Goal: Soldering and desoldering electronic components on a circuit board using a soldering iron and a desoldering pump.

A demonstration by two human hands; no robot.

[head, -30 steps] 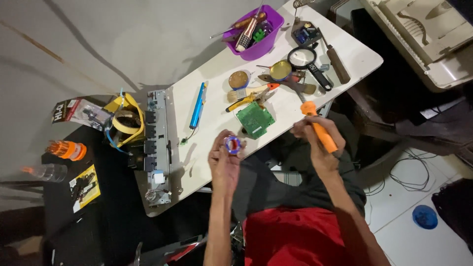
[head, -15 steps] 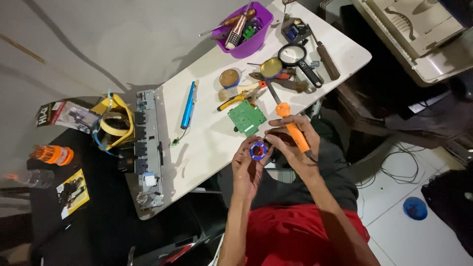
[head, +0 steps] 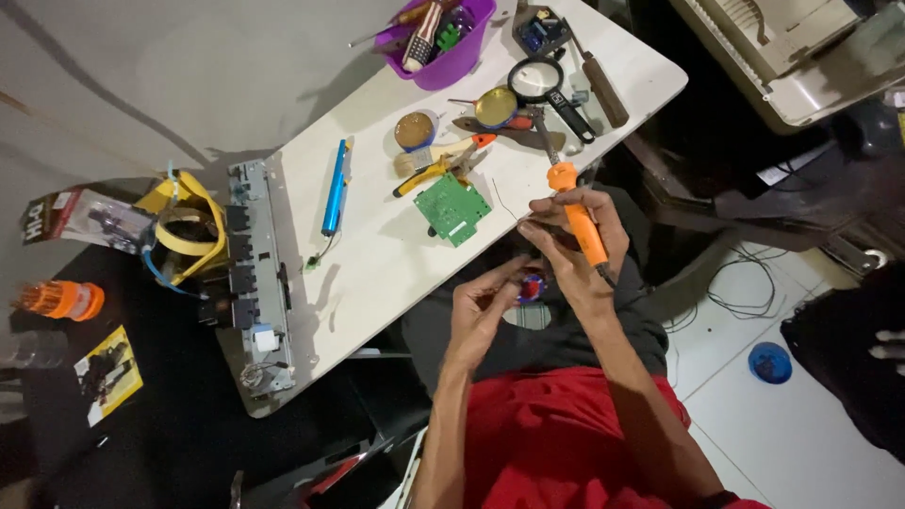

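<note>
The right hand is closed around an orange soldering iron, gripped along its handle with the metal tip pointing up toward the bench. The left hand pinches a small blue and red part between its fingertips, just beside the right hand and below the iron's handle; what kind of part it is cannot be told. Both hands hover over the person's lap, just off the near edge of the bench. On the bench, a green circuit board lies nearest the hands, to the upper left of the iron. Above the board lie yellow-handled pliers and a small round tin. Left of the board lies a blue pen-shaped tool. Farther up from the board sit a magnifying glass and a purple tub filled with tools. Well to the left of the board, a long grey metal assembly lies along the bench's far end, with a yellow strap just beyond it.
</note>
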